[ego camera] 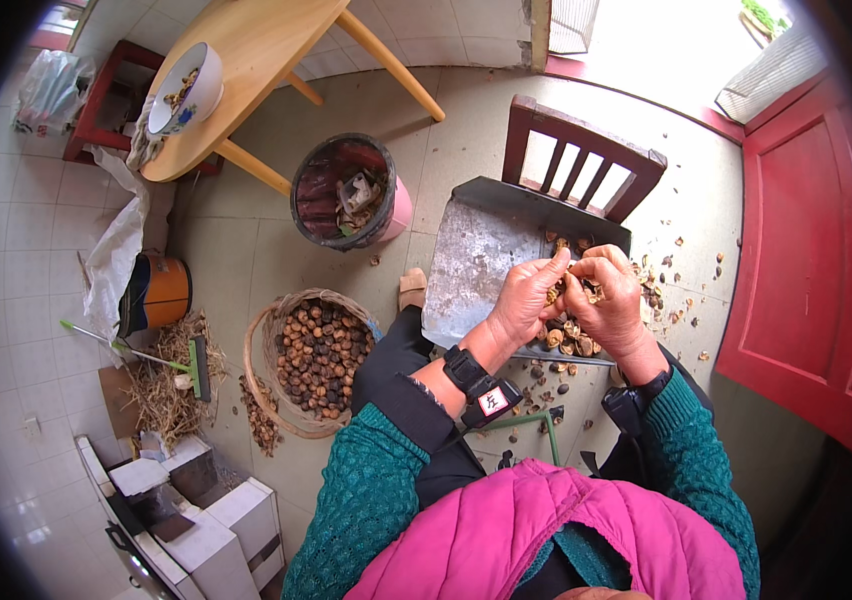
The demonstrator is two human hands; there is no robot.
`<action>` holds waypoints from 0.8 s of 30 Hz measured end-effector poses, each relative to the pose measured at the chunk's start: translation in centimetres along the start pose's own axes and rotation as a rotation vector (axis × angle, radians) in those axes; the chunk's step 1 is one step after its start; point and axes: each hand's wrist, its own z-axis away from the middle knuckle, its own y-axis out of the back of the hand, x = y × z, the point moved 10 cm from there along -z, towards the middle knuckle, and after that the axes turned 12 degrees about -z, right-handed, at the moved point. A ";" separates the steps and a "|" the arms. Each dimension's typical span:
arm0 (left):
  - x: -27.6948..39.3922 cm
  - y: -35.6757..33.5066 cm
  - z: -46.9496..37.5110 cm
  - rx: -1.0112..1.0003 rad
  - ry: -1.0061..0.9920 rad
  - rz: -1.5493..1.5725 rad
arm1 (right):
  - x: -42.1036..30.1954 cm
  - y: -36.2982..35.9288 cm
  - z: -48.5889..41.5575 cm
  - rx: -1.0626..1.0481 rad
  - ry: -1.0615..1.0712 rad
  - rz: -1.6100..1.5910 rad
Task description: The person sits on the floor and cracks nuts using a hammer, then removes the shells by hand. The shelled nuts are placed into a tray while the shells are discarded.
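My left hand (527, 296) and my right hand (607, 296) meet over the right part of a metal dustpan-like tray (471, 255). Between their fingers is a small piece of walnut (553, 294), partly hidden by the fingertips; my left fingers close around it and my right fingertips pinch at it. Broken walnut shells (572, 341) and whole nuts lie in the tray beneath my hands. Left of my legs, a woven basket (268, 352) with a hoop handle holds many whole walnuts (321, 352). A white bowl (204, 82) on the wooden table holds pieces of walnut.
A lined bin (396, 217) with refuse stands beyond the basket. A wooden chair (583, 157) is behind the tray. Shell bits (670, 300) litter the floor toward the red door (801, 277). Far left are straw (163, 382), a green squeegee (200, 367) and an orange bucket (169, 289).
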 end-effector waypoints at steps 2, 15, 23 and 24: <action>-0.1 0.1 0.0 0.012 0.006 -0.003 | 0.3 0.1 0.1 0.021 -0.033 -0.030; 0.9 0.1 0.0 -0.044 -0.052 0.115 | 1.0 0.7 -0.1 0.098 -0.141 -0.338; 1.2 0.5 -0.2 -0.025 -0.086 0.075 | 0.9 0.9 -0.2 0.079 -0.088 -0.085; 1.0 0.7 -0.3 -0.005 -0.072 0.062 | 1.8 0.8 0.1 0.081 -0.165 -0.143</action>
